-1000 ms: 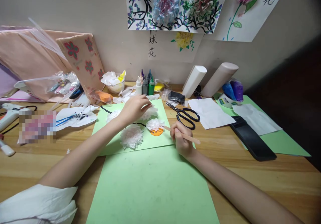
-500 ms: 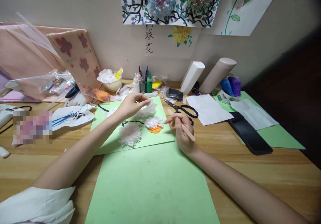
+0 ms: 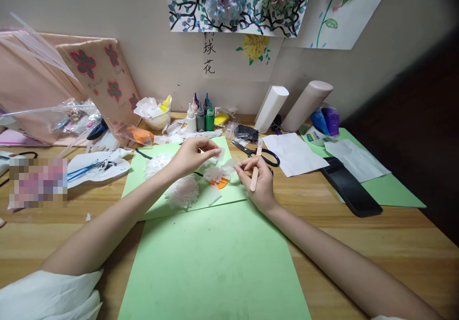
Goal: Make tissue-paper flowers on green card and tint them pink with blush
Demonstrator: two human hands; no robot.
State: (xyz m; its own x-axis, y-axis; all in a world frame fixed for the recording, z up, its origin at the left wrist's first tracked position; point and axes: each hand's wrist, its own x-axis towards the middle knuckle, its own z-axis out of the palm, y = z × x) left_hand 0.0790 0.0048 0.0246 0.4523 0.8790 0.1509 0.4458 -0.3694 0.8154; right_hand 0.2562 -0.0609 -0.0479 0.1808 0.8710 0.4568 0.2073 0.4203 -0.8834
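My left hand [image 3: 193, 156] is closed in a pinch, with a pale scrap of thin paper at its fingertips, above the green sheet [image 3: 143, 208]. A wooden craft stick [image 3: 255, 176] stands nearly upright in my right hand [image 3: 261, 184]. The right thumb and forefinger also pinch a thin white tissue paper piece [image 3: 232, 167]. Between and below the hands, a white tissue flower [image 3: 212, 173] sits on an orange shape [image 3: 222, 183]. More fluffy paper flowers [image 3: 182, 192] lie on the same sheet, and a loose white scrap [image 3: 213, 197] rests near them.
Black-handled scissors [image 3: 270, 157] lie just behind my right hand. A white paper [image 3: 296, 155] and a black phone [image 3: 353, 188] are to the right. Small paint bottles [image 3: 200, 118] and a bowl [image 3: 158, 118] stand by the wall. Another green sheet [image 3: 215, 267] lies in front.
The craft stick has turned from slanting to nearly upright in my right hand. Tissue paper now shows at the right fingertips, and a loose scrap lies below the orange shape. The view shifted slightly.
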